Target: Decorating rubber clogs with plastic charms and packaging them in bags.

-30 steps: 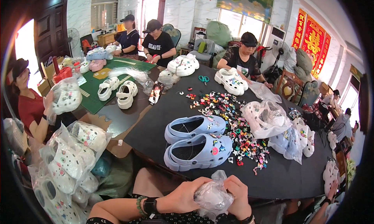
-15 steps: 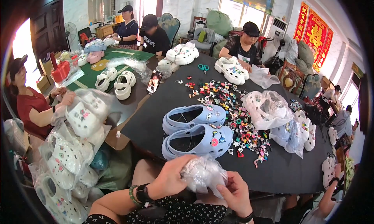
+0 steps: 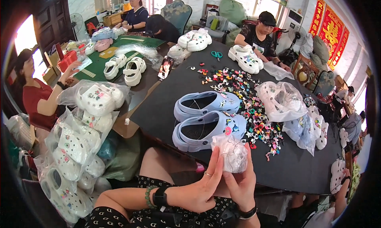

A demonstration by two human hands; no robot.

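Observation:
A crumpled clear plastic bag (image 3: 234, 158), squeezed into a small bundle, is held up between my two hands at the table's near edge. My left hand (image 3: 200, 190) presses its fingers against the bundle's left side. My right hand (image 3: 243, 184) grips it from the right and below. What the bundle contains, if anything, I cannot make out. Just behind it lie two light blue clogs, a near one (image 3: 186, 138) and a far one (image 3: 186, 105), toes to the right, with charms on their fronts. The bundle partly covers the near clog's toe.
Loose colourful charms (image 3: 258, 123) spread right of the clogs. Bagged clogs (image 3: 278, 103) lie beyond them, and teal scissors (image 3: 216, 54) farther back. Bagged white clogs (image 3: 71, 160) pile up at left. A phone (image 3: 165, 68) lies near the black table's left edge. Several people work around.
The plastic bag has been gathered into a tighter bundle and raised rightward toward the near clog's toe. Both hands now close around its sides. The person at left has let go of a bagged clog.

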